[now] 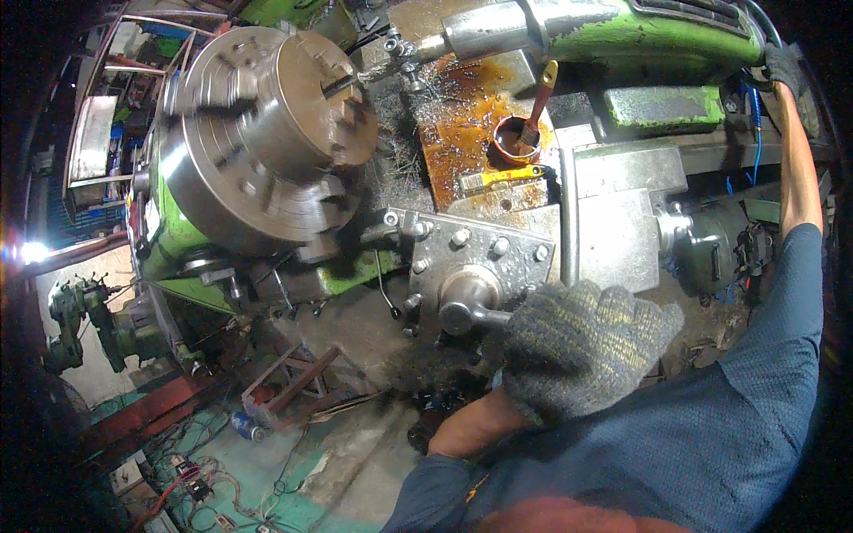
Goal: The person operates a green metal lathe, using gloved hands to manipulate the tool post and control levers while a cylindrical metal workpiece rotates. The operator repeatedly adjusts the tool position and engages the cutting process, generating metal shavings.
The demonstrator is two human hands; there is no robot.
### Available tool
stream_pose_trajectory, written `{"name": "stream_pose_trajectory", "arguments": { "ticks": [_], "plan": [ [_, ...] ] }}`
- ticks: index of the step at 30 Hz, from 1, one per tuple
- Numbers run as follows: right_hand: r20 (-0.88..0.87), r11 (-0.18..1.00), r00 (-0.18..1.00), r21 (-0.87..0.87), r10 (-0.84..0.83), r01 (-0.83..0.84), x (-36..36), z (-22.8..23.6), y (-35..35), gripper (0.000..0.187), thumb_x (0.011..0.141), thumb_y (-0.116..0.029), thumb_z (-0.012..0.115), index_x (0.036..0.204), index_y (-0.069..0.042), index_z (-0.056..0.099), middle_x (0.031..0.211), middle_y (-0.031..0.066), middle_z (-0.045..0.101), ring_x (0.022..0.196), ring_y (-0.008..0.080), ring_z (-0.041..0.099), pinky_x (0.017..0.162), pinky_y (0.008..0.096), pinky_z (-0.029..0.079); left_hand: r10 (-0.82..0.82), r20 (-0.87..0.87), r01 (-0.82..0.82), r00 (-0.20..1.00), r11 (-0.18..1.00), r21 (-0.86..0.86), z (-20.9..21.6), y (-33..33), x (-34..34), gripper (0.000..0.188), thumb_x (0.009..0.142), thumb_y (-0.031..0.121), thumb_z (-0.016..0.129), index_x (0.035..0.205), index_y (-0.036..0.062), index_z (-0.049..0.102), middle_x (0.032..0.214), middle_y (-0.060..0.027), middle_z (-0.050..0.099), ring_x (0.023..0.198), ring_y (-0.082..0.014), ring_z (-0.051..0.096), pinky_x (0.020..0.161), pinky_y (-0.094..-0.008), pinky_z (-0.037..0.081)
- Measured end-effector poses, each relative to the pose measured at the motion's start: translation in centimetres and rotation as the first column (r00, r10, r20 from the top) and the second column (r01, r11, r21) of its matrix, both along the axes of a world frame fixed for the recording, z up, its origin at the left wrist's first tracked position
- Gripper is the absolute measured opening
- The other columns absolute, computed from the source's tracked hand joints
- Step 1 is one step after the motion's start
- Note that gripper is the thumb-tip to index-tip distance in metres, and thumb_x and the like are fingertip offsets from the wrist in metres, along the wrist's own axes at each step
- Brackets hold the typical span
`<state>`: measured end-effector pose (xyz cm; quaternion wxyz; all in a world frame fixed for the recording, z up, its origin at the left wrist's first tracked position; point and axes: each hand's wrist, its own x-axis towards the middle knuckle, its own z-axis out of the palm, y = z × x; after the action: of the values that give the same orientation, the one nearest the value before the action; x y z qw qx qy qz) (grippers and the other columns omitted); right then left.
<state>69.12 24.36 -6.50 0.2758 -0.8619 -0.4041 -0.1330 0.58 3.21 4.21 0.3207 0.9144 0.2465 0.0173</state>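
Observation:
My left hand (588,348), in a grey knitted glove with yellowish patches, is curled over the end of the tool post lever (487,316). The lever comes from the round hub on top of the square, bolted tool post (520,266). At the far right my right arm stretches out, and my gloved right hand (782,67) is closed on the tailstock handwheel (766,25); its fingers are partly hidden. On the left, the lathe chuck (253,200), blurred as if spinning, holds a round metal workpiece (313,107). A drill bit (339,86) from the tailstock (498,31) meets the workpiece's face.
Behind the tool post, a red-handled brush (538,102) stands in a small cup (515,142) of dark liquid, beside a yellow-handled brush (502,177). Metal chips and brown oil cover the plate there. A blue can (247,426), a rusty frame (298,382) and cables lie on the floor.

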Motion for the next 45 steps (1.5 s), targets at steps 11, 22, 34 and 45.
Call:
{"name": "stream_pose_trajectory", "arguments": {
  "ticks": [11, 22, 34, 45],
  "plan": [
    [-0.144, 1.0, 0.99, 0.005, 0.008, -0.007, -3.0, -0.6, 1.5, 0.042, 0.076, -0.037, 0.065, 0.104, -0.006, 0.07, 0.078, 0.0127, 0.068, 0.063, 0.0241, 0.065, 0.059, 0.0404, 0.053, 0.054, 0.051, -0.054, 0.997, 0.999, 0.004, -0.3, -0.1, 0.0, 0.033, 0.087, 0.026, 0.059, 0.117, 0.0125, 0.063, 0.099, -0.0138, 0.068, 0.09, -0.0339, 0.067, 0.075, -0.0523, 0.053],
    [0.09, 0.997, 0.993, -0.014, 0.078, -0.077, 2.5, -1.6, -0.2, 0.046, 0.087, -0.044, 0.059, 0.113, -0.007, 0.068, 0.093, 0.0208, 0.07, 0.084, 0.0369, 0.068, 0.073, 0.046, 0.052, 0.049, 0.158, -0.054, 0.986, 0.998, 0.023, -0.7, -0.4, -0.4, 0.03, 0.087, 0.025, 0.06, 0.114, 0.0119, 0.064, 0.094, -0.0136, 0.067, 0.083, -0.0341, 0.067, 0.069, -0.053, 0.052],
    [-0.198, 1.0, 0.98, 0.001, -0.007, 0.007, -0.5, -0.2, 0.3, 0.041, 0.088, -0.041, 0.057, 0.109, -0.008, 0.068, 0.079, 0.0158, 0.066, 0.065, 0.0266, 0.065, 0.058, 0.0406, 0.049, 0.067, 0.192, -0.084, 0.979, 0.993, 0.086, -0.6, -0.3, -1.2, 0.027, 0.089, 0.021, 0.06, 0.113, 0.011, 0.065, 0.087, -0.007, 0.065, 0.08, -0.0272, 0.064, 0.069, -0.0498, 0.05],
    [-0.104, 0.999, 0.995, -0.04, -0.005, 0.001, 0.7, -0.5, 0.6, 0.041, 0.09, -0.044, 0.059, 0.107, -0.007, 0.068, 0.075, 0.0112, 0.065, 0.061, 0.0226, 0.063, 0.056, 0.0388, 0.048, 0.114, 0.208, -0.156, 0.972, 0.967, 0.202, -0.9, -0.5, -2.0, 0.018, 0.086, 0.019, 0.065, 0.101, 0.0101, 0.068, 0.084, -0.0073, 0.066, 0.076, -0.0292, 0.064, 0.07, -0.0483, 0.05]
  ]
}}
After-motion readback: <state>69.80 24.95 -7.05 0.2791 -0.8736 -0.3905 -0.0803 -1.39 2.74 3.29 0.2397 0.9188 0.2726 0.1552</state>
